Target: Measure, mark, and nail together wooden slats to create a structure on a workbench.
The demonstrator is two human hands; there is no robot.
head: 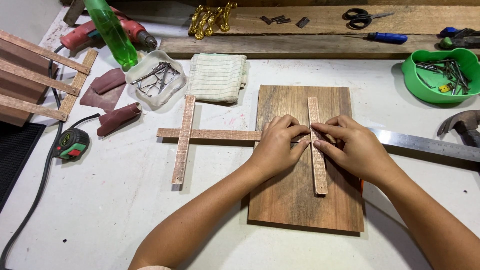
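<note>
Wooden slat (317,150), upright in the head view, lies lengthwise on the dark wooden board (305,200), right of the board's centre line. It crosses a long horizontal slat (210,134) that runs leftward off the board onto the white table (100,200). A second upright slat (183,140) crosses the same horizontal piece further left, off the board.

Left hand (277,147): fingers curled, tips pressed down at the crossing from the left side. Right hand (352,147): fingers pressed onto the upright slat from the right, thumb along its edge. Neither hand lifts anything; both pin the joint flat. Judged: the two-sided pressure keeps the slats square where they cross, and the board serves as a flat backing.

Grip point sits in the upper half of the upright slat; its lower end projects free toward the viewer, its top end free above the fingers.

A steel ruler (430,145) passes under the right hand. Nearby: clear dish of nails (156,77), folded cloth (217,77), green bowl of nails (440,75), hammer (462,125), tape measure (72,144), sandpaper (112,102).
</note>
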